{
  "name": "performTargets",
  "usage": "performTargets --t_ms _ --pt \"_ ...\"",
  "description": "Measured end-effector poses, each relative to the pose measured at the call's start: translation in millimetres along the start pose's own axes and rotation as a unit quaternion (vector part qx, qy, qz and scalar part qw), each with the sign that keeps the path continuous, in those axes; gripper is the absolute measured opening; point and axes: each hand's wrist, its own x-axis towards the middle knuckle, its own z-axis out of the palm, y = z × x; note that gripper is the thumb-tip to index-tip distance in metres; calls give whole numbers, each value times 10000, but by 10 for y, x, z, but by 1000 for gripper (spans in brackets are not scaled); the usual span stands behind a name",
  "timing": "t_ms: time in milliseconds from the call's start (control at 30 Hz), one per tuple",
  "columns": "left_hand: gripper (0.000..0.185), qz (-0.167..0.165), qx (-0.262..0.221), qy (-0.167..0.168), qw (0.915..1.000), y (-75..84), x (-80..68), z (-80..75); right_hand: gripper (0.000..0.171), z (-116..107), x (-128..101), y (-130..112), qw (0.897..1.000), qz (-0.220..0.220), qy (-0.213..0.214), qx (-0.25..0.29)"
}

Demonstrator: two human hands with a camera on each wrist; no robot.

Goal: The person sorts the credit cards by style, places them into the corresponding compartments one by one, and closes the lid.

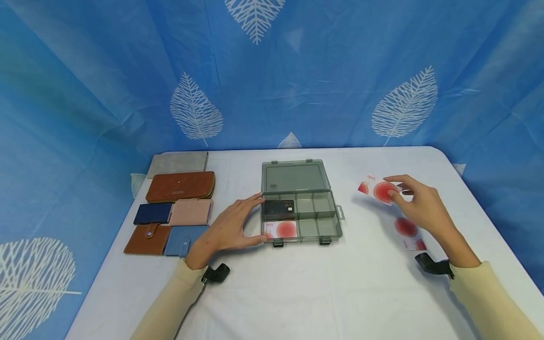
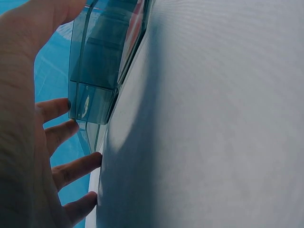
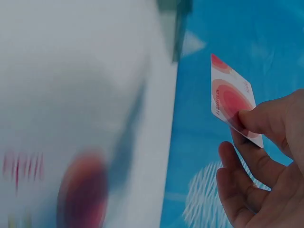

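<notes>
My right hand (image 1: 418,200) pinches a white card with red circles (image 3: 230,95) between thumb and fingers, raised over the table to the right of the box. My left hand (image 1: 231,224) spreads its fingers along the left side of a grey-green see-through compartment box (image 1: 309,229), its thumb at the front left corner. The box's lid (image 1: 293,177) is folded back. Inside on the left, a black VIP card (image 1: 272,210) sits in the back compartment and a white-and-red card (image 1: 280,229) in the front one. Another red-and-white card (image 1: 410,234) is on the table below my right hand.
At the left lie a grey wallet (image 1: 178,164), a brown zip wallet (image 1: 180,185), a navy one (image 1: 153,213), a pink one (image 1: 190,212), a brown snap wallet (image 1: 146,240) and a blue one (image 1: 182,238). A blue leaf-patterned curtain (image 1: 318,85) hangs behind the white table (image 1: 318,293).
</notes>
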Motion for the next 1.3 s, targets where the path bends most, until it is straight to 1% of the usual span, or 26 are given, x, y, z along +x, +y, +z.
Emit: performTargets --t_ms 167,333,433,567,700,800,933,1200,1300 --pt "103 -2 46 2 10000 -17 -7 4 39 157 -14 -302 9978 -598 84 284" --pt "103 23 -2 2 10000 -8 1 -4 36 356 -28 -543 9925 -1044 -6 634" --pt "104 -12 -9 -19 10000 -3 7 -10 35 476 -29 -678 9888 -1248 -159 802" --pt "104 -87 3 -81 9999 -17 15 -1 34 626 -36 -862 9820 -1547 -469 982" --pt "104 -127 -12 -109 9999 -28 17 6 32 781 -51 -1030 9754 -1802 -811 981" --pt "103 -71 11 -39 10000 -32 17 9 31 896 -63 -1139 9731 -1929 -986 788" --pt "103 -1 31 52 10000 -29 29 2 30 1021 -69 -1254 9715 -2029 -1103 542" --pt "104 -118 -26 -82 9999 -28 12 6 26 1194 -115 -1398 9717 -1872 -1386 386" --pt "104 -114 -43 -100 9999 -30 12 14 25 1238 -125 -1431 9715 -1877 -1400 353"
